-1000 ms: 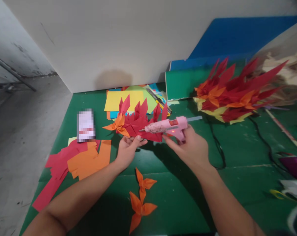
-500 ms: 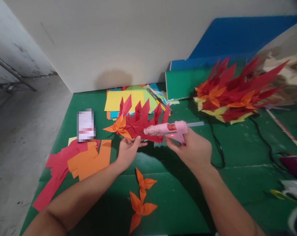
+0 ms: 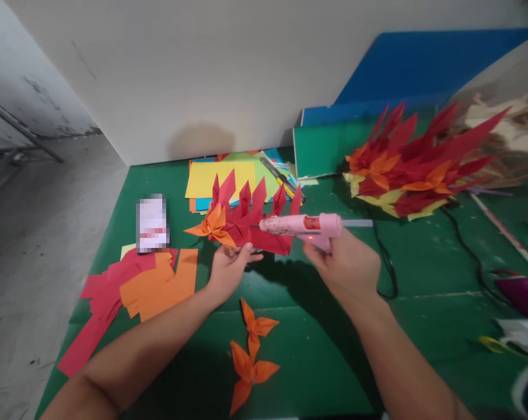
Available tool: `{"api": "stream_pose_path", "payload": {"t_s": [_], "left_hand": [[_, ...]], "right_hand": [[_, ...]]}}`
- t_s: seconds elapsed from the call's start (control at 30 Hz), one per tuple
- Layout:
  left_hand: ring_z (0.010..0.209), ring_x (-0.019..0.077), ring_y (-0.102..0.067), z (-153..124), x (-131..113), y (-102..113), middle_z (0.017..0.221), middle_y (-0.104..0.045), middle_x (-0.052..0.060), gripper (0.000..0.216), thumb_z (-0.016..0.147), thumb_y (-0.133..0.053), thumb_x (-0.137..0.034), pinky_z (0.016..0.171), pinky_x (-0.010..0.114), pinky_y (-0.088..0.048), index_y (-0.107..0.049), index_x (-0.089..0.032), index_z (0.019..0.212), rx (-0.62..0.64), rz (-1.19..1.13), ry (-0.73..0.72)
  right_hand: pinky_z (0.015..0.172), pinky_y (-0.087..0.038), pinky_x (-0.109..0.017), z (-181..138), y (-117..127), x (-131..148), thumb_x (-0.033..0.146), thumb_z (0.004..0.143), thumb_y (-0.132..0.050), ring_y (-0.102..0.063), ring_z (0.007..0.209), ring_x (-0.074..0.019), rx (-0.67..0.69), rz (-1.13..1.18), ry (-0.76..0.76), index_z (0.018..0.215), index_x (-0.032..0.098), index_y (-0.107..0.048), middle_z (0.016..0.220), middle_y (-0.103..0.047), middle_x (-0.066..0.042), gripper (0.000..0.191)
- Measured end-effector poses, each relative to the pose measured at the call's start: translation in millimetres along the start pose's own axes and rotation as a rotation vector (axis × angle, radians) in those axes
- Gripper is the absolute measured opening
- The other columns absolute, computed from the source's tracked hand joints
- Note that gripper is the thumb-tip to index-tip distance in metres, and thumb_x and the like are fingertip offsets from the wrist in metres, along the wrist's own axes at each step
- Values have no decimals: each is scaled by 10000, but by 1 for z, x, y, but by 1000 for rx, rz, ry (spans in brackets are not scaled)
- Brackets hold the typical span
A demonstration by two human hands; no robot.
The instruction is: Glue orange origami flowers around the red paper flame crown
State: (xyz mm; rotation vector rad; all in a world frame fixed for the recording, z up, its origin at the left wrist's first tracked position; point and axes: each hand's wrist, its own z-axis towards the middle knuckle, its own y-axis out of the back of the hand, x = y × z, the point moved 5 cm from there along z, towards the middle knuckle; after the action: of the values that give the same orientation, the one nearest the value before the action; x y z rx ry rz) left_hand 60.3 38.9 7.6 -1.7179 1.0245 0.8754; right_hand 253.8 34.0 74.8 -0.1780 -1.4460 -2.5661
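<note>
My left hand (image 3: 229, 269) pinches the lower edge of a red folded-paper piece (image 3: 264, 236) with several pointed tips, held above the green table. An orange folded-paper flower (image 3: 215, 224) sits at its left end. Wrapped round the handle of a pink glue gun (image 3: 299, 224), my right hand (image 3: 353, 262) keeps it level, the nozzle pointing left at the front of the red piece. A clear glue stick (image 3: 357, 223) sticks out of the gun's back. Two loose orange paper flowers (image 3: 254, 373) lie on the table below my hands.
Red strips (image 3: 101, 291) and orange paper (image 3: 158, 286) lie at left, below a phone (image 3: 152, 224). Coloured sheets (image 3: 220, 181) and a utility knife (image 3: 276, 175) are behind the piece. A finished-looking red paper cluster (image 3: 404, 163) stands back right, near a black cord (image 3: 469, 251).
The glue gun has shifted slightly right and turned more level, its nozzle moving a little up and right along the red paper. My left hand stays in place.
</note>
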Motion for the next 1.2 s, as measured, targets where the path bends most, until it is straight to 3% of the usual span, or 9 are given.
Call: {"api": "stream_pose_path", "payload": {"t_s": [0.23, 0.4, 0.57, 0.83, 1.0, 1.2], "left_hand": [[582, 230, -720, 0, -4, 1, 562, -664, -2, 596, 452, -857, -462, 534, 258, -567, -328, -193, 514, -28, -43, -25], [615, 236, -725, 0, -6, 0, 554, -649, 7, 399, 534, -845, -394, 566, 260, -563, -536, -145, 575, 5, 2, -26], [625, 230, -725, 0, -5, 1, 600, -673, 21, 374, 539, -841, -411, 586, 269, -574, -586, -140, 581, 14, -3, -59], [605, 219, -723, -1, -3, 2, 564, -668, 13, 425, 526, -844, -425, 527, 226, -562, -514, -158, 492, 15, 7, -79], [584, 181, -710, -1, -6, -1, 618, -697, 4, 364, 520, -848, -418, 646, 277, -609, -618, -147, 600, 38, -27, -79], [626, 187, -710, -2, -8, -3, 657, -710, 15, 355, 535, -840, -412, 711, 328, -618, -633, -137, 621, 60, -37, -98]], "right_hand": [[475, -217, -280, 2, 7, -1, 401, 795, -458, -399, 486, -142, -54, -13, 24, 578, 223, -405, 493, -366, -2, 286], [479, -214, -269, 1, 5, -2, 409, 781, -484, -423, 507, -143, -27, -25, 47, 586, 207, -453, 501, -401, -11, 282], [477, -206, -265, 1, 5, -2, 378, 784, -470, -387, 493, -129, -21, -58, 65, 575, 207, -440, 494, -397, -6, 271], [495, -200, -284, 0, 6, -10, 327, 776, -489, -391, 526, -151, -57, -54, 4, 552, 221, -379, 502, -339, -5, 271], [494, -210, -285, 1, 9, -11, 381, 796, -454, -374, 513, -149, -63, -36, -23, 539, 235, -332, 504, -335, -5, 320], [444, -222, -255, 0, 14, 6, 337, 805, -476, -335, 446, -110, -194, -112, 208, 518, 227, -325, 455, -333, 19, 342]]}}
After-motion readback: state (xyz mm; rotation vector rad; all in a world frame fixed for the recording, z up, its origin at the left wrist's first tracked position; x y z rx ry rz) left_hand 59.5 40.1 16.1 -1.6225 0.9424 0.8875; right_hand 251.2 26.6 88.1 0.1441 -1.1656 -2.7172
